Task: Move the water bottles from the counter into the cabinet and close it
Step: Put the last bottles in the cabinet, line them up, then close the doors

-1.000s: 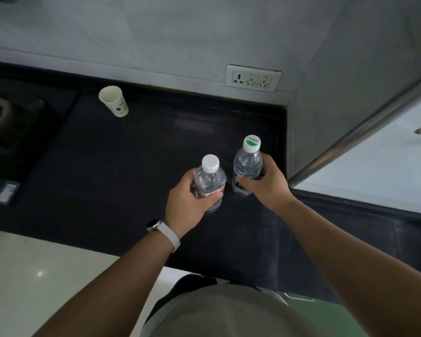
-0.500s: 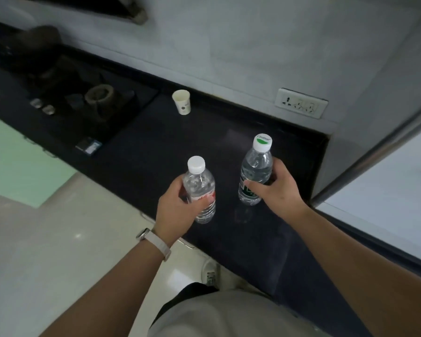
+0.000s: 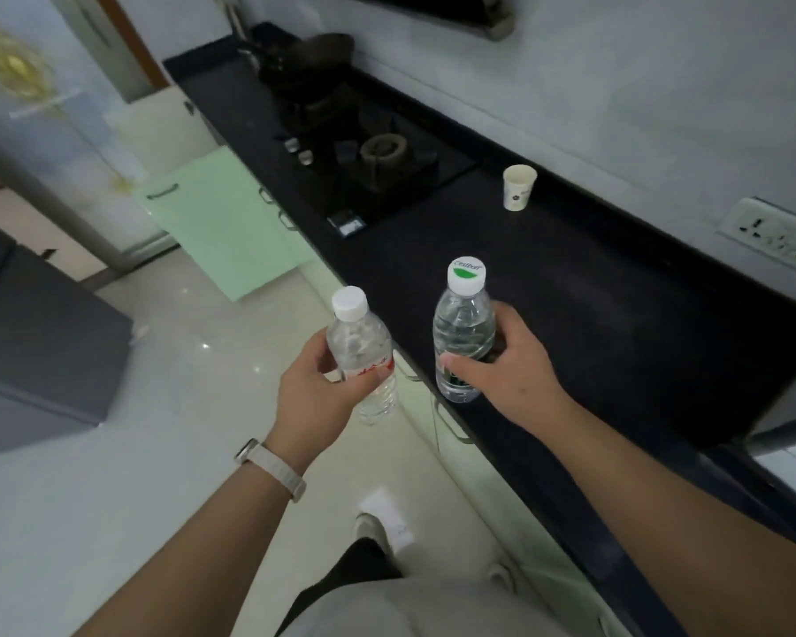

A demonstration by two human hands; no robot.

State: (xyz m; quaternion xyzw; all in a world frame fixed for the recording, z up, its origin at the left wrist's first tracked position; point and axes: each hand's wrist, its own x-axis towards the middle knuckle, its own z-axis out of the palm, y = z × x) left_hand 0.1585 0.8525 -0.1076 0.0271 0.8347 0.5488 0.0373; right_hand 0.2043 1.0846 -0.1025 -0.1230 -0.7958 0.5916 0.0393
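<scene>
My left hand grips a clear water bottle with a white cap and red label, held upright over the floor just off the counter's front edge. My right hand grips a second clear bottle with a green-and-white cap, upright above the front edge of the black counter. A pale green cabinet door stands swung open below the counter, farther left.
A paper cup stands near the back wall. A gas hob with a dark pan lies beyond it. A wall socket is at right. A grey unit stands on the glossy floor at left.
Both bottles have come off the counter and moved left toward its front edge. My view has swung left, bringing the hob, the open green door and the floor into sight.
</scene>
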